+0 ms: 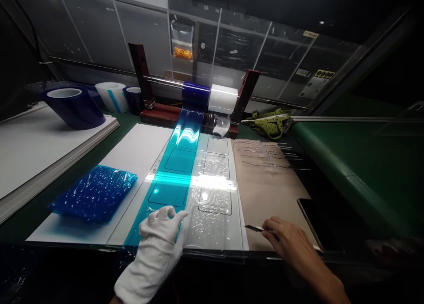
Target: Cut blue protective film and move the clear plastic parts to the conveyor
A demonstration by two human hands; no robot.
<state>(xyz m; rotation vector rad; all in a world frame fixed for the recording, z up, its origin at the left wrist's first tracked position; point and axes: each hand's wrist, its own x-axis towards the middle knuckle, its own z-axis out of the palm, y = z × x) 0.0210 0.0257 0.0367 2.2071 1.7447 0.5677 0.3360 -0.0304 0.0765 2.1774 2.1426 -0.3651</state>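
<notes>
My left hand point(160, 233), in a white glove, rests over the near part of a translucent blue film strip point(179, 162). Its fingers are curled and the thumb stands apart from them; nothing shows in its grasp. The strip runs from a dark blue film roll point(196, 94) down across a flat clear sheet with dark rounded outlines. Beside it lies a wrinkled clear film strip point(212, 224). My right hand point(286, 240), bare, is closed around a slim knife point(254, 228), its blade pointing left above the brown board point(274, 193).
A wooden stand point(245, 96) carries the blue roll and a white roll point(223, 98). Crumpled blue film point(96, 193) lies left. A large blue roll point(74, 107) tops stacked white sheets point(49, 149). At right are thin wire-like pieces point(265, 151), a phone point(319, 224) and a green pouch point(270, 123).
</notes>
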